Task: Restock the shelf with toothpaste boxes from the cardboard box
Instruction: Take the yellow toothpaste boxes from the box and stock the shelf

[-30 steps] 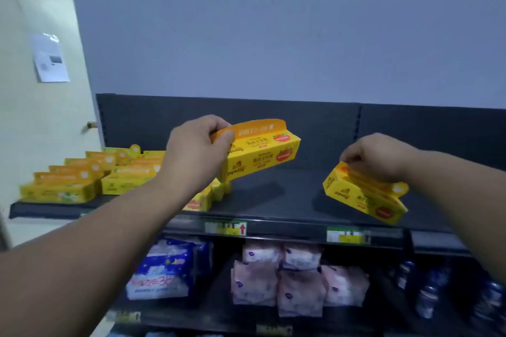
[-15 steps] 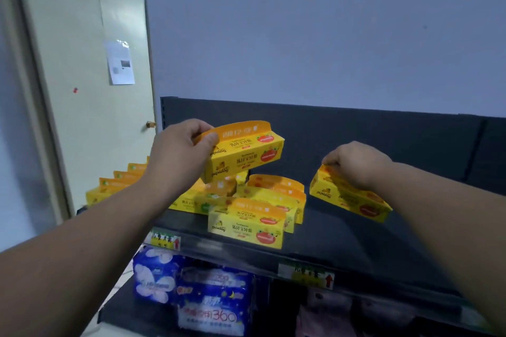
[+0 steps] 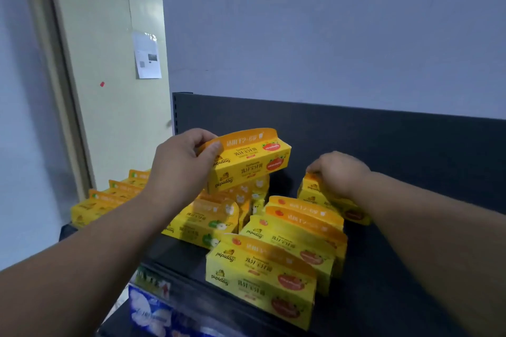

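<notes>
Since half a second ago my view has swung closer in. The right hand (image 3: 339,172) has brought its toothpaste box down behind the rows, and the left hand (image 3: 180,164) still carries its box high.

The black shelf (image 3: 410,268) fills the lower frame, its right half bare. On its left and middle stand the yellow boxes already stocked: a far-left row (image 3: 104,200), a crowded middle cluster (image 3: 205,221) with some boxes leaning, and a front row (image 3: 262,279) whose nearest box sits just beside the shelf's front edge. The cardboard box is out of my view.

The left hand pinches the raised toothpaste box (image 3: 252,161) by its left end, thumb on the orange header flap and fingers curled behind, so the box hangs above the middle cluster. The right hand's fingers curl over the top of the lowered box (image 3: 312,194), which lies skewed at the back right of the front row. I cannot tell whether it rests on the shelf yet.

My worry is the cluster under the left hand. If that box comes down on the leaning ones, they may topple. Pushing the lowered box into line could drive the front row forward and tip its nearest box off the edge onto the blue packs (image 3: 147,309) below.
</notes>
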`<state>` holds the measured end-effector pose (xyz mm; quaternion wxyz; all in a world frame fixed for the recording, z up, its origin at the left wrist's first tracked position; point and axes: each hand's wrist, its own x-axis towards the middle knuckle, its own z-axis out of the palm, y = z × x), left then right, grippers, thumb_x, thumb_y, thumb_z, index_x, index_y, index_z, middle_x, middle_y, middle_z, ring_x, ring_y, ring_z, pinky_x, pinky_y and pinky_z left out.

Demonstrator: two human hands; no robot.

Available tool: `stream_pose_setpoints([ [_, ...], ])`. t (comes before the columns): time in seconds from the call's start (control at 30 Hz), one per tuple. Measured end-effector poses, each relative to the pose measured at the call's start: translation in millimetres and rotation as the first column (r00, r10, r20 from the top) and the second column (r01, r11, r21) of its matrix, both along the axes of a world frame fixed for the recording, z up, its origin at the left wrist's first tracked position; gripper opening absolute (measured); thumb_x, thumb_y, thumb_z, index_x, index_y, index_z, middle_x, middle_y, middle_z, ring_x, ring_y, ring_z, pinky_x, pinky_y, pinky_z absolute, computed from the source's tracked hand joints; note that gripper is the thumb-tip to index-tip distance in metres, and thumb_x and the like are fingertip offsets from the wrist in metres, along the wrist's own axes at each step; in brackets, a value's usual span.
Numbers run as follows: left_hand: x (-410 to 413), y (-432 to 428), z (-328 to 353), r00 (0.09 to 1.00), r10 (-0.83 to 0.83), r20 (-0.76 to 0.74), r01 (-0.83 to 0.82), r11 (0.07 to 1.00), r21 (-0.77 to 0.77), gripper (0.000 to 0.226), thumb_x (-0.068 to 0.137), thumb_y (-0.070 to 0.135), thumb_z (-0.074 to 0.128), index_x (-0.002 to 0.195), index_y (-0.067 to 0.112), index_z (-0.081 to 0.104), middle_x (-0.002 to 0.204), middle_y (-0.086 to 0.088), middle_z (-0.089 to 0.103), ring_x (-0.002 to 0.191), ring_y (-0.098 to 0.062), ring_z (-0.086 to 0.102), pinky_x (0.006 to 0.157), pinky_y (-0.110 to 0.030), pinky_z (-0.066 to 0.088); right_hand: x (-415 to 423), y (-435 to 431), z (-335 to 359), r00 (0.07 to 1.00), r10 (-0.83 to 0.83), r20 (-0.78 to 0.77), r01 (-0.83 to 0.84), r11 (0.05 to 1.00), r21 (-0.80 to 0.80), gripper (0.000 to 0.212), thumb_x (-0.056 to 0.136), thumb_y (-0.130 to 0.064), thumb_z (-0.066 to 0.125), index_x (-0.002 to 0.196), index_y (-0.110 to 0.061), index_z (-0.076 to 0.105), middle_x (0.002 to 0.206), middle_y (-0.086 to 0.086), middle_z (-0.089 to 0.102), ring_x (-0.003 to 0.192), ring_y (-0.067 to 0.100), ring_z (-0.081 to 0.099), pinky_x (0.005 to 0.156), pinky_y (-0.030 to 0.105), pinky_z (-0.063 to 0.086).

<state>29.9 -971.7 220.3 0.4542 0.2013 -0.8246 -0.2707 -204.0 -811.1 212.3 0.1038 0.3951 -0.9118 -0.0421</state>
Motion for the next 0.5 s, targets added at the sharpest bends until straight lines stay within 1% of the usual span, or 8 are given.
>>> stream_pose_setpoints([
  [0.1,-6.2,-14.8,-4.4,1.000,-0.008,0.015,0.008,1.000,0.017,0.009,0.095,0.032,0.055,0.091,0.031,0.063,0.079,0.015,0.061,0.067,-0.006,0.058,0.052,-0.024,0.044,-8.5,-23.8,-12.5,0.997,0.040,0.060,-0.038,0.999,-0.030,0.044,0.089,-0.008,0.058,0.121,-0.039,0.063,0.123,-0.004,0.061,0.109,0.023,0.059,0.089,0.040,0.054],
  [0.17,-10.8,-25.2,-6.2,1.000,-0.023,0.021,0.022,0.999,0.032,0.009,0.095,0.033,0.055,0.091,0.032,0.063,0.080,0.016,0.061,0.071,-0.006,0.060,0.053,-0.026,0.047,-12.8,-33.4,-19.4,0.996,0.064,0.062,-0.059,0.995,-0.086,0.040,0.090,-0.011,0.058,0.118,-0.038,0.065,0.121,-0.006,0.063,0.107,0.020,0.060,0.087,0.040,0.055],
  [0.2,-13.6,-30.1,-7.3,0.999,-0.026,0.026,0.025,0.999,0.032,0.009,0.095,0.033,0.055,0.090,0.032,0.063,0.080,0.016,0.061,0.072,-0.005,0.060,0.053,-0.025,0.046,-13.8,-35.5,-21.6,0.996,0.069,0.059,-0.062,0.991,-0.117,0.040,0.092,-0.010,0.057,0.120,-0.037,0.064,0.123,-0.006,0.063,0.107,0.019,0.060,0.087,0.039,0.055],
  [0.3,-22.1,-42.8,-11.1,0.997,-0.070,0.044,0.069,0.997,0.018,0.010,0.095,0.032,0.055,0.092,0.030,0.064,0.081,0.016,0.062,0.075,-0.005,0.059,0.057,-0.023,0.045,-12.3,-33.2,-18.9,0.994,0.048,0.100,-0.029,0.981,-0.192,0.036,0.099,-0.014,0.049,0.128,-0.032,0.061,0.126,-0.004,0.062,0.110,0.019,0.059,0.088,0.037,0.053],
  [0.37,-28.1,-48.2,-12.2,0.989,-0.132,0.061,0.130,0.991,0.022,0.011,0.095,0.032,0.054,0.093,0.029,0.065,0.081,0.016,0.063,0.076,-0.005,0.060,0.059,-0.024,0.046,-8.8,-26.1,-13.9,0.994,0.009,0.110,0.017,0.971,-0.238,0.031,0.101,-0.023,0.046,0.126,-0.032,0.061,0.125,-0.003,0.063,0.110,0.019,0.059,0.089,0.039,0.053],
  [0.43,-34.6,-51.8,-11.9,0.980,-0.182,0.085,0.183,0.983,-0.002,0.010,0.095,0.032,0.055,0.092,0.029,0.064,0.079,0.017,0.062,0.074,-0.002,0.058,0.058,-0.020,0.041,-1.1,-16.0,-7.4,0.995,0.001,0.102,0.036,0.935,-0.353,0.027,0.102,-0.032,0.043,0.119,-0.029,0.064,0.118,-0.003,0.065,0.106,0.019,0.059,0.087,0.039,0.052],
  [0.5,-40.8,-52.0,-10.5,0.964,-0.243,0.107,0.247,0.969,-0.024,0.009,0.094,0.032,0.055,0.090,0.031,0.063,0.078,0.017,0.062,0.073,-0.002,0.058,0.056,-0.019,0.037,17.1,-5.1,1.0,0.990,0.037,0.135,0.038,0.857,-0.514,0.031,0.102,-0.041,0.040,0.108,-0.024,0.065,0.100,-0.007,0.066,0.096,0.015,0.060,0.076,0.031,0.049],
])
